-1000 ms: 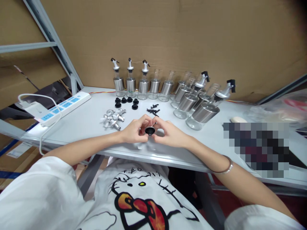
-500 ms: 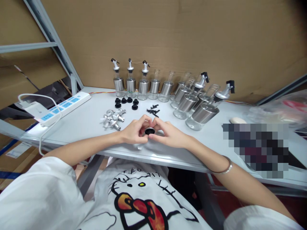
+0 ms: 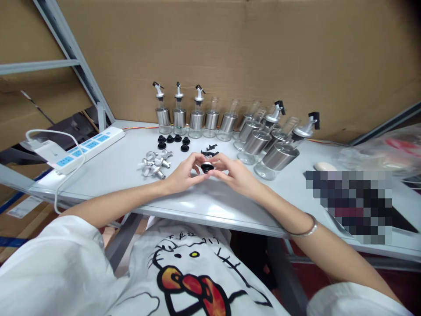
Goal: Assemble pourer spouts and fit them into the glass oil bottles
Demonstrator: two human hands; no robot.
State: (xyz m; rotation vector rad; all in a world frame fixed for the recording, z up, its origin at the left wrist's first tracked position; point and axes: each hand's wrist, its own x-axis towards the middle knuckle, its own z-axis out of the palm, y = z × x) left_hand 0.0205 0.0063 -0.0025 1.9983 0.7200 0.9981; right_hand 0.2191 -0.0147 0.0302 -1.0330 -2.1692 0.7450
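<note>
My left hand (image 3: pixel 184 172) and my right hand (image 3: pixel 234 173) meet over the grey table (image 3: pixel 108 169), and both pinch one small black and silver pourer cap (image 3: pixel 207 166) between their fingertips. Just beyond the hands lie a few small black clips (image 3: pixel 210 152). To the left sit several black rubber stoppers (image 3: pixel 173 140) and a heap of silver spouts (image 3: pixel 155 162). A row of glass and steel oil bottles (image 3: pixel 196 119) stands along the back; three at the left carry fitted pourers.
More bottles (image 3: pixel 279 153) crowd the back right, two of them with pourers. A white and blue power strip (image 3: pixel 83 148) with its cable lies at the left. A cardboard wall stands behind. A small white oval object (image 3: pixel 325 166) and a clear bag (image 3: pixel 378 151) lie at the right.
Both hands have moved away from me toward the black clips, carrying the cap with them and turning it slightly in the fingertips.
</note>
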